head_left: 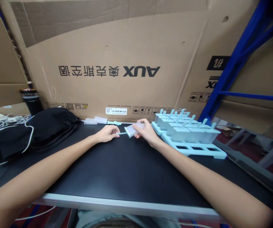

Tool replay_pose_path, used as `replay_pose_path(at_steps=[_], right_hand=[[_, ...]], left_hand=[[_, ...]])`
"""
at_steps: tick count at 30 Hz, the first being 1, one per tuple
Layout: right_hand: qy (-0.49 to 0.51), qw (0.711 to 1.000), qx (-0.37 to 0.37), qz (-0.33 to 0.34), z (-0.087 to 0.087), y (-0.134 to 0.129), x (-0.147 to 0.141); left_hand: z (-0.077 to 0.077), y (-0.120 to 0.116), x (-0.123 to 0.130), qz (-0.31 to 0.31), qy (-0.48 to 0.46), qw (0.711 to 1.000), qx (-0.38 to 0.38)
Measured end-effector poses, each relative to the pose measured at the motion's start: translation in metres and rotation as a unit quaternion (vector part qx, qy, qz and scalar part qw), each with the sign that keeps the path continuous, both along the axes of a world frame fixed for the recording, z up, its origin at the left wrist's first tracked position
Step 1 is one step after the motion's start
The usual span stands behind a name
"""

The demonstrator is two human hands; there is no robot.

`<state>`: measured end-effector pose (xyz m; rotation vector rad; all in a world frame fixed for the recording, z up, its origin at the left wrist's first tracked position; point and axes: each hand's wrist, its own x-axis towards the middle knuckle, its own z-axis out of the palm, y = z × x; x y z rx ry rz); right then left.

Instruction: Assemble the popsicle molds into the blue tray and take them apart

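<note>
Above the middle of the black table, my right hand (145,130) is closed around a translucent popsicle mold (132,130), tilted on its side with its light-blue rimmed end facing left. My left hand (109,133) pinches a thin light-blue stick (121,133) that reaches to that end; whether it is joined to the mold I cannot tell. Behind my left hand lie translucent mold pieces (90,121) and light-blue sticks (114,123). To the right of my right hand, several molds with sticks (184,134) stand upright in light-blue racks (195,152).
A large cardboard box (112,41) walls off the back of the table (117,174). On the left are a black bag (53,126), white cables (30,136) and a dark bottle (32,101). A blue metal frame (224,69) rises at the right. A metal edge (117,202) runs along the front.
</note>
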<state>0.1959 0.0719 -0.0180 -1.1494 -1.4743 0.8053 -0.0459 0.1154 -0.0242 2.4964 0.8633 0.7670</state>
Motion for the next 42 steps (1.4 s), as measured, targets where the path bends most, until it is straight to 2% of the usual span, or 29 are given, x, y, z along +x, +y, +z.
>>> replay_pose_path(at_steps=[4, 6, 14, 21, 25, 28, 33, 37, 39, 42], right_hand=[[0.028, 0.999, 0.032, 0.005, 0.005, 0.002, 0.003], [0.041, 0.998, 0.050, 0.010, 0.008, 0.000, 0.005], [0.036, 0.994, 0.039, 0.091, 0.005, -0.004, 0.001], [0.016, 0.993, 0.112, 0.028, 0.013, -0.002, 0.013], [-0.083, 0.983, 0.166, -0.003, 0.007, -0.001, 0.008], [-0.094, 0.976, 0.197, 0.004, 0.010, -0.002, 0.001], [-0.049, 0.979, 0.200, -0.014, 0.020, -0.003, 0.011], [-0.068, 0.978, 0.196, -0.026, 0.015, -0.002, 0.019], [-0.080, 0.977, 0.196, -0.014, 0.011, -0.003, 0.014], [-0.097, 0.978, 0.171, 0.068, 0.005, -0.009, 0.000]], left_hand=[[0.001, -0.001, -0.001, -0.020, -0.103, 0.986, -0.132], [0.002, -0.001, -0.002, -0.011, -0.140, 0.976, -0.165], [0.002, -0.004, 0.000, 0.029, -0.191, 0.970, -0.148], [0.003, -0.002, 0.002, 0.060, -0.286, 0.935, -0.199], [0.002, -0.005, 0.006, 0.033, -0.299, 0.924, -0.237], [0.002, -0.006, 0.008, 0.018, -0.304, 0.919, -0.249], [0.004, -0.001, 0.002, 0.047, -0.348, 0.903, -0.249], [0.004, -0.003, 0.003, 0.031, -0.336, 0.908, -0.249], [0.003, -0.008, 0.009, 0.013, -0.316, 0.916, -0.247], [0.004, -0.018, 0.017, 0.000, -0.297, 0.926, -0.232]])
